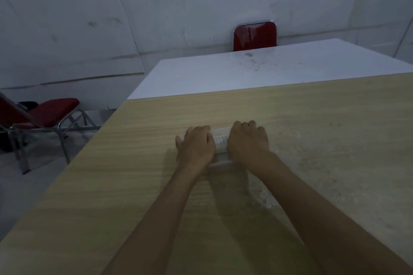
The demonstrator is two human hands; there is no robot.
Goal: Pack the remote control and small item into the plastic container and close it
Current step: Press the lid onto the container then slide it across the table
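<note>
A clear plastic container [220,158] lies on the wooden table [138,185], mostly hidden under both hands. Through its top, between the hands, I see a white remote control [220,141] with rows of buttons. My left hand [196,148] lies palm down on the container's left side, fingers curled over its far edge. My right hand [247,144] covers the right side the same way. The small item is hidden. Whether the lid is fully seated I cannot tell.
A white table [257,69] butts against the wooden one at the far side, with a red chair [254,37] behind it. Another red chair [42,118] stands on the floor to the left. White powdery smears [263,198] mark the wood under my right forearm.
</note>
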